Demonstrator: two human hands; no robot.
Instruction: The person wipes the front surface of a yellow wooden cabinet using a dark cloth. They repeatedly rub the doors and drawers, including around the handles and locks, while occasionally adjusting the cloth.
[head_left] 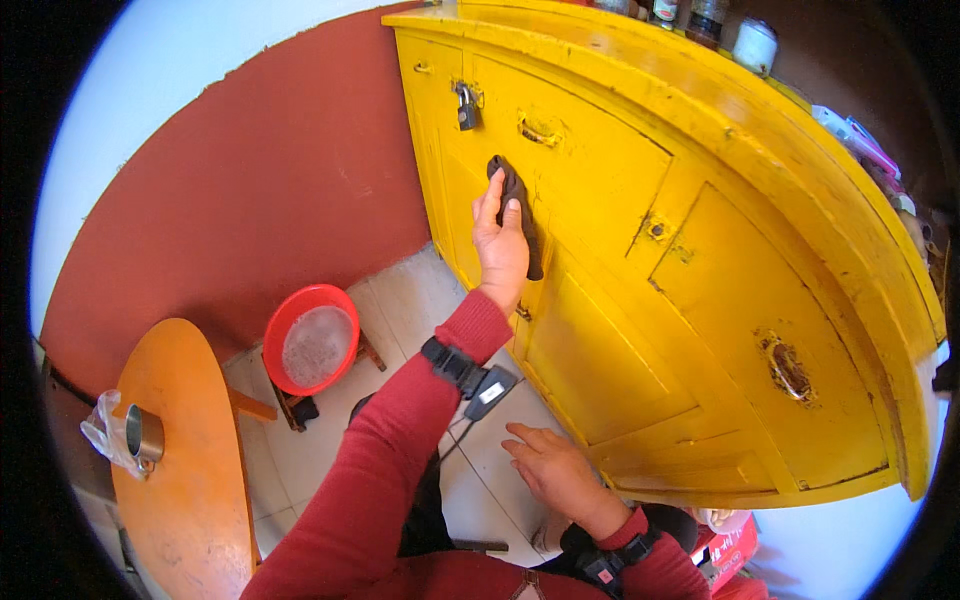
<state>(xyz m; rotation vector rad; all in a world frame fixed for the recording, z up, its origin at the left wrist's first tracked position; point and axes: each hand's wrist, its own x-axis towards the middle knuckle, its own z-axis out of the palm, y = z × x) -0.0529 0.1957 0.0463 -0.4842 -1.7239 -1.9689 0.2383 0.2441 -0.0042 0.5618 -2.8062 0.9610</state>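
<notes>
My left hand (502, 240) presses a dark cloth (515, 190) flat against the front of a yellow wooden cabinet (610, 310), below a drawer handle (540, 131). The cloth is bunched under my fingers and hangs down past my palm. A dark padlock (467, 107) hangs on its hasp just above and left of the cloth. Lower down, my right hand (562, 478) is near the cabinet's bottom edge, fingers apart and with nothing in it. Both wrists wear black straps, and the left one carries a small grey device (490, 392).
A red basin (312, 340) of sudsy water stands on a low wooden stool at the left. Nearer, an orange table (190, 500) holds a metal cup (145, 433) and a clear plastic bag (105, 437). Jars (755, 47) line the cabinet top. A red wall (260, 190) closes the far side.
</notes>
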